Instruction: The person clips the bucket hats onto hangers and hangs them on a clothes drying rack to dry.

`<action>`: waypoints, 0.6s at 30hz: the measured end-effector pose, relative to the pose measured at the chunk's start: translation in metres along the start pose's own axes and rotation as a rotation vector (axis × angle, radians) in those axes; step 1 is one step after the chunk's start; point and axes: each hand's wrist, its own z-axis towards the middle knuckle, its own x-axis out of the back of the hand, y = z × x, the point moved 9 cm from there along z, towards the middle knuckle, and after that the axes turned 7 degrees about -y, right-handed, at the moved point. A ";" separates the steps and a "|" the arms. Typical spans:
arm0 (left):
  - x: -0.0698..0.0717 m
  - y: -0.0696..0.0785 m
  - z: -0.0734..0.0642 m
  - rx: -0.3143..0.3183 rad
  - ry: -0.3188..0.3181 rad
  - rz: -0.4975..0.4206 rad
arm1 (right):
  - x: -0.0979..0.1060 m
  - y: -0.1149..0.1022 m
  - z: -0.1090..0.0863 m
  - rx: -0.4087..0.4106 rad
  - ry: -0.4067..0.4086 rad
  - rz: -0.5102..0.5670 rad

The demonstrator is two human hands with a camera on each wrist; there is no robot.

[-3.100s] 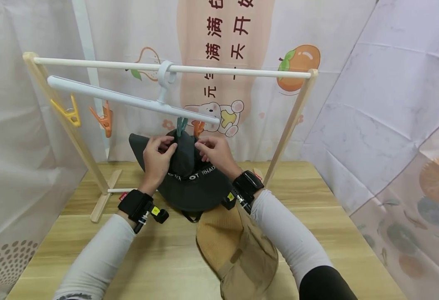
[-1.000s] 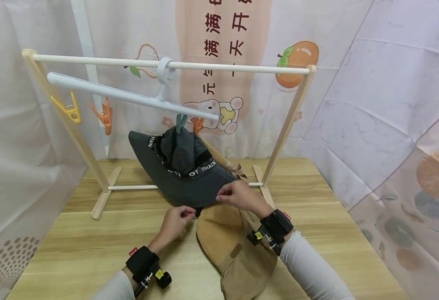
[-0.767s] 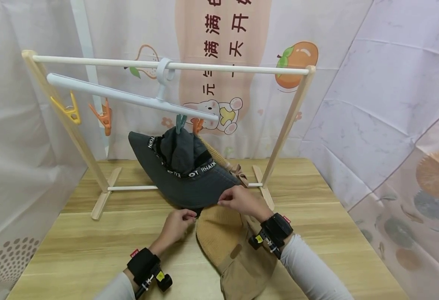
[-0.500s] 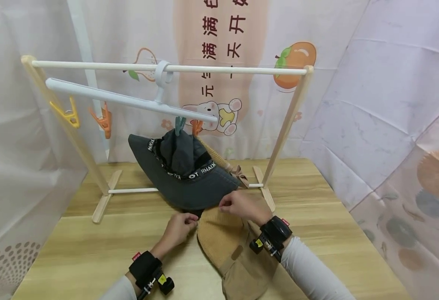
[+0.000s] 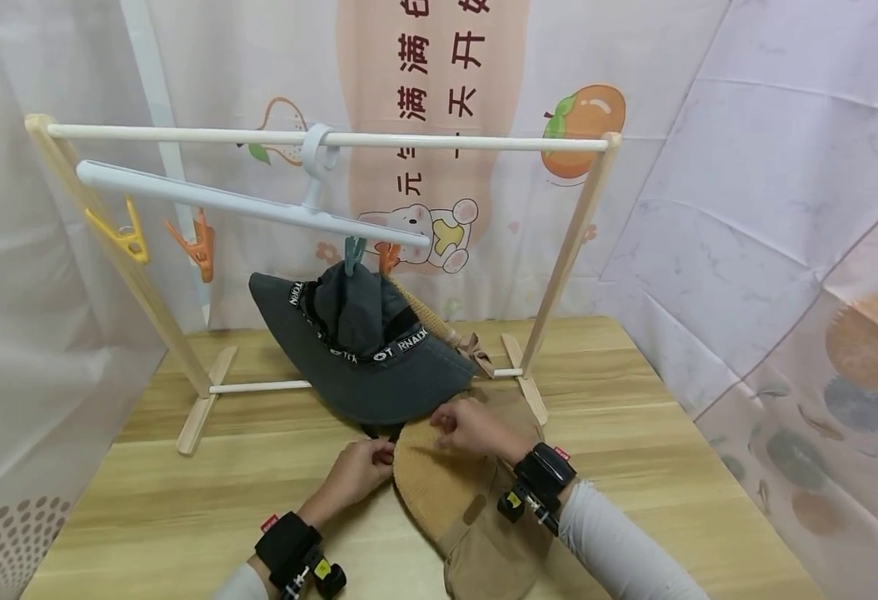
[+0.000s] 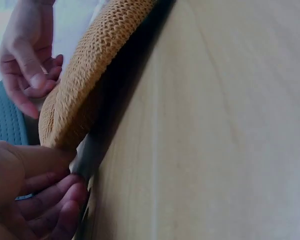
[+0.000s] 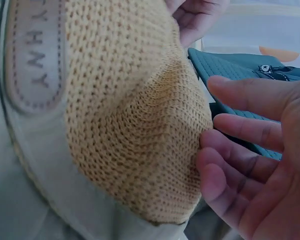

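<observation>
A tan bucket hat with a knitted crown and cloth brim lies on the table. My left hand pinches the left edge of its crown, the thumb against the knit in the left wrist view. My right hand is over the crown's far part; in the right wrist view its loosely bent fingers touch the knit and the thumb stands apart. Behind, a dark grey bucket hat hangs by a green clothespin from a pale blue hanger.
The hanger hooks over the white rod of a wooden rack. A yellow clothespin and an orange clothespin hang at its left, another orange clothespin at its right. A woven tan hat with a bow shows behind the grey hat.
Both hands have come down from the hanging grey hat to the tan hat on the table. In the last half second the right hand has moved slightly nearer, over its crown.
</observation>
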 end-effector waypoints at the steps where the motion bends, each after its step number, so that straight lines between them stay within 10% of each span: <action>1: 0.000 -0.001 0.001 0.001 -0.011 -0.035 | 0.000 0.001 0.000 -0.001 0.001 -0.007; 8: -0.003 -0.011 0.006 0.062 -0.088 -0.344 | -0.001 0.005 0.002 -0.028 0.012 -0.019; 18: -0.009 -0.001 0.013 0.087 -0.035 -0.481 | -0.009 0.008 0.003 -0.035 0.013 -0.048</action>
